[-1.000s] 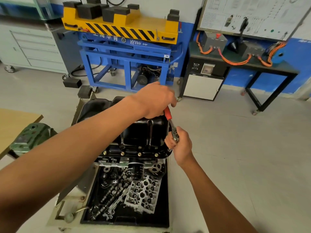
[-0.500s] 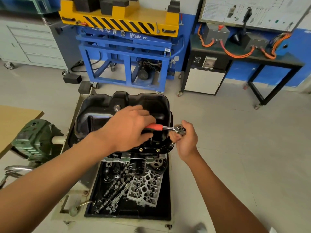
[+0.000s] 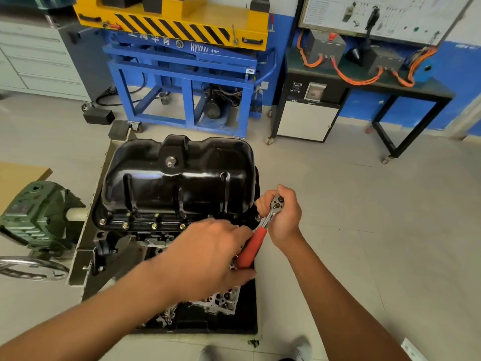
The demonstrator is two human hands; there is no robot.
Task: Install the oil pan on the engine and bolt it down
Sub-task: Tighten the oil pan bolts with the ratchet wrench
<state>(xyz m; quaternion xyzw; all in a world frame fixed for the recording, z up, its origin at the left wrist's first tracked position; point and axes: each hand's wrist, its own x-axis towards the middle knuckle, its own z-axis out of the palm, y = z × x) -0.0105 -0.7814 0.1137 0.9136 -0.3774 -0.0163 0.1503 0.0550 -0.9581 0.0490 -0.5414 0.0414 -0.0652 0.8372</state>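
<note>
Flooring (image 3: 377, 230): pale grey tile, smooth and matt. Far wall (image 3: 458, 63): white above a blue band.

Along the wall:
- Lift frame (image 3: 187, 74): blue steel tube on castors, with a yellow deck (image 3: 208, 16) striped in black.
- Drawer cabinet (image 3: 39, 63): grey, at the far left.
- Worktop (image 3: 432, 87): black, carrying grey boxes linked by orange cables (image 3: 356, 79).

Engine (image 3: 153, 237): dark cast metal, mid-floor on a stand.

Oil pan (image 3: 177, 178): glossy black pressed metal, rounded and ribbed, with a hex plug on top. It is seated on the engine, with brass-coloured bolts (image 3: 154, 226) along the near flange.

Ratchet wrench (image 3: 260, 235): chrome head and red handle, at the pan's near right corner.

Right hand (image 3: 285, 217): fingers curled round the chrome head.

Left hand (image 3: 208, 256): wrapped round the lower end of the red handle.

Gearbox (image 3: 33, 214): green casting, left of the engine, with a chrome handwheel (image 3: 31, 268) below it.

Tray (image 3: 247, 321): black, below the engine's near side, holding bare-metal parts.
</note>
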